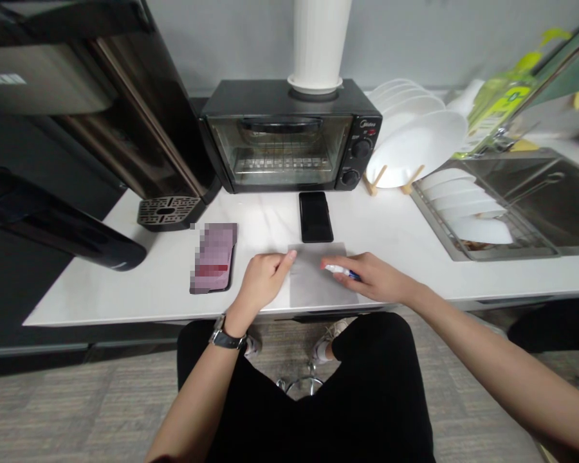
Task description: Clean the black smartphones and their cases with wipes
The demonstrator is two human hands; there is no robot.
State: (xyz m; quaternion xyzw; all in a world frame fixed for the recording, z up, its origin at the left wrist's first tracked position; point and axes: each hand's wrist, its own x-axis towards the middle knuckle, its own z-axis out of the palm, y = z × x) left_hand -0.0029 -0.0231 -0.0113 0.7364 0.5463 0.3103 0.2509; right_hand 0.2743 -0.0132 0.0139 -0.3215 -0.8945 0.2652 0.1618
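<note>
Fingers of the right hand (pixel 374 276) grip a white-and-blue tube (pixel 336 269) over a grey sheet (pixel 313 289), the tube's long axis roughly nine-to-three, white end toward nine. Left hand (pixel 264 278) curls at the sheet's ten-o'clock corner, grip unclear. A black phone (pixel 316 217) lies beyond, at twelve.
</note>
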